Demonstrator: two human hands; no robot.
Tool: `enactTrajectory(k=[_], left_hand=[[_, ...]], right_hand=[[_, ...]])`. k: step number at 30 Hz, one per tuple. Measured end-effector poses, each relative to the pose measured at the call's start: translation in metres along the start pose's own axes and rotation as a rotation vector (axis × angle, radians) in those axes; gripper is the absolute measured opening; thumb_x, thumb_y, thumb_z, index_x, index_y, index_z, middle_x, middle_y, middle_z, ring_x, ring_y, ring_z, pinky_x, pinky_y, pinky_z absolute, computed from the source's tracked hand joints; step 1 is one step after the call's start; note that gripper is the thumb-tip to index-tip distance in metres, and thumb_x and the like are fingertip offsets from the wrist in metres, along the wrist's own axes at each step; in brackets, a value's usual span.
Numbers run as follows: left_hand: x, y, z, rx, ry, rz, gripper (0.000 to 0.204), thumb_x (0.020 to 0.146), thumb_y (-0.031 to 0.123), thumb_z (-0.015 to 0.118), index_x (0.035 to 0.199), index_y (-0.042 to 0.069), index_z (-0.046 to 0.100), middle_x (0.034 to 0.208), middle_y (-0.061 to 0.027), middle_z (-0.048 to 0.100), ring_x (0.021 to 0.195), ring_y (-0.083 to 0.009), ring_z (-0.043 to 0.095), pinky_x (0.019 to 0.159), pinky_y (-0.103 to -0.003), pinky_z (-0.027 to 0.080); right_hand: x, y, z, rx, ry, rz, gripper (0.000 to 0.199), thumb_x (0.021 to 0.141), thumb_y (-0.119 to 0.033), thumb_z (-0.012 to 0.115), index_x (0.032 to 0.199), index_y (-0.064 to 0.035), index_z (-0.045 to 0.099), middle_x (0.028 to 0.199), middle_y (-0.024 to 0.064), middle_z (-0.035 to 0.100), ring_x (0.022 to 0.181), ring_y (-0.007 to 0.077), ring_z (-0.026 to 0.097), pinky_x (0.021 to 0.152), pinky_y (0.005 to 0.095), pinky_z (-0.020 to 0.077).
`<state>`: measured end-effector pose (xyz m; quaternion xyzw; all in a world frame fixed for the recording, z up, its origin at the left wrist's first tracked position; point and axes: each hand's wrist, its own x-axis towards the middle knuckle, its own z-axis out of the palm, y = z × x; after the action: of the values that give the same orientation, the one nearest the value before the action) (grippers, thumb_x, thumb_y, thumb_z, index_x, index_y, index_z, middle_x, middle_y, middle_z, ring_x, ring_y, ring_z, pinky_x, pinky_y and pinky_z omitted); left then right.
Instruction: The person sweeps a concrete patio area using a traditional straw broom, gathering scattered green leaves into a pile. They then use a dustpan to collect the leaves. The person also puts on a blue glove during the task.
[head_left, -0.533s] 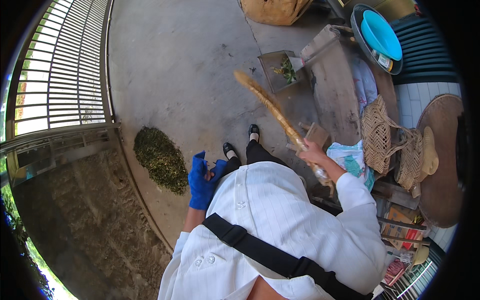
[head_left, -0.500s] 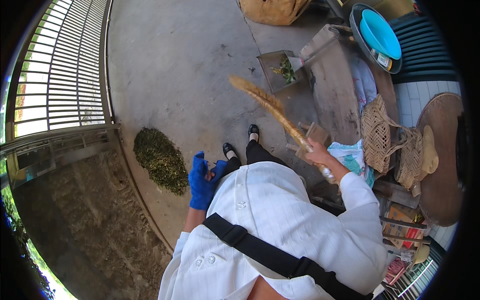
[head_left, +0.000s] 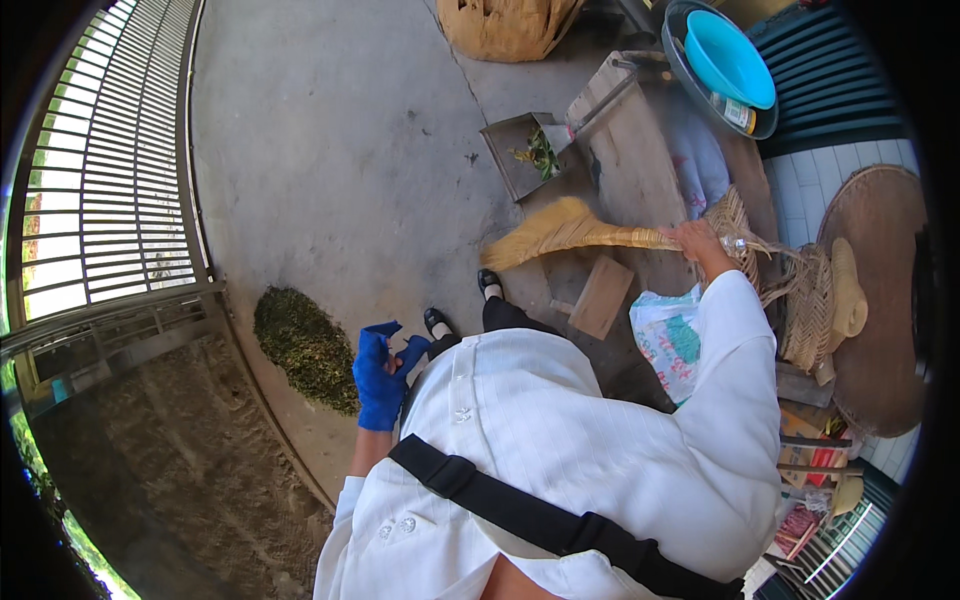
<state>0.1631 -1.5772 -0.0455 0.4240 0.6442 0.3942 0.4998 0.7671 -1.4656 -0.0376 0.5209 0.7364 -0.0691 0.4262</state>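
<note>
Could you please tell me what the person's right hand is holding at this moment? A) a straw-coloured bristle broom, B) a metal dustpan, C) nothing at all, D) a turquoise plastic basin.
A: the right hand is closed on the handle end of the straw-coloured bristle broom, whose fanned bristles point left above the grey concrete floor.

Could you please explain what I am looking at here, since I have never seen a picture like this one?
This comes from a wide fisheye camera worn on a person's head, looking down, so straight edges bend. The white shirt fills the bottom. The right hand grips a straw broom held out sideways above the concrete floor. The left hand, in a blue glove, holds nothing. Nearby lie a pile of green sweepings, a metal dustpan with leaves in it, a wooden plank and a blue basin.
</note>
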Motion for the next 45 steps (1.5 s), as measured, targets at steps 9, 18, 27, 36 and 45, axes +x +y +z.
enactTrajectory(k=[9,18,27,36,45], left_hand=[[0.021,0.025,0.075,-0.572,0.151,-0.428,0.026,0.084,0.033,0.055,0.083,0.007,0.053,0.052,0.0024,0.035,0.046,-0.0085,0.037,0.053,-0.024,0.039],[0.033,0.049,0.094,-0.444,0.208,-0.434,0.024,0.086,0.026,0.048,0.082,0.004,0.056,0.051,0.0004,0.038,0.046,-0.0093,0.037,0.051,-0.023,0.037],[0.098,0.043,0.083,-0.451,0.119,-0.498,0.036,0.089,0.038,0.047,0.096,0.004,0.054,0.052,-0.0002,0.043,0.041,-0.0085,0.040,0.045,-0.021,0.038],[0.224,0.104,0.036,0.082,-0.039,0.166,0.012,0.086,0.010,0.045,0.090,0.005,0.055,0.064,0.0002,0.046,0.050,-0.0067,0.042,0.050,-0.022,0.041],[0.323,0.125,-0.033,0.427,0.157,0.442,0.028,0.067,0.008,0.075,0.074,0.005,0.048,0.058,-0.0040,0.044,0.045,-0.0127,0.042,0.050,-0.024,0.041]], right_hand=[[0.075,0.096,0.042,-0.050,0.215,0.120,0.062,0.069,-0.010,0.064,0.123,-0.0331,0.045,0.097,0.0070,0.055,0.100,0.0257,0.049,0.091,0.0451,0.0327],[0.135,0.033,0.041,0.430,0.451,0.102,0.055,0.071,-0.012,0.062,0.124,-0.0080,0.045,0.116,0.0150,0.052,0.114,0.0334,0.042,0.101,0.0465,0.0259],[0.172,-0.203,-0.165,1.392,0.264,-0.720,0.046,0.076,-0.014,0.061,0.120,-0.0041,0.050,0.088,0.0068,0.060,0.077,0.0131,0.056,0.071,0.0266,0.0469],[0.197,-0.223,-0.323,1.392,0.353,-0.774,0.040,0.081,-0.013,0.057,0.120,-0.0057,0.051,0.092,0.0110,0.060,0.081,0.0204,0.059,0.072,0.0298,0.0475],[0.283,-0.079,-0.266,0.860,0.706,0.150,0.034,0.069,-0.009,0.059,0.102,-0.0041,0.054,0.102,0.0159,0.053,0.099,0.0340,0.050,0.084,0.0401,0.0417]])
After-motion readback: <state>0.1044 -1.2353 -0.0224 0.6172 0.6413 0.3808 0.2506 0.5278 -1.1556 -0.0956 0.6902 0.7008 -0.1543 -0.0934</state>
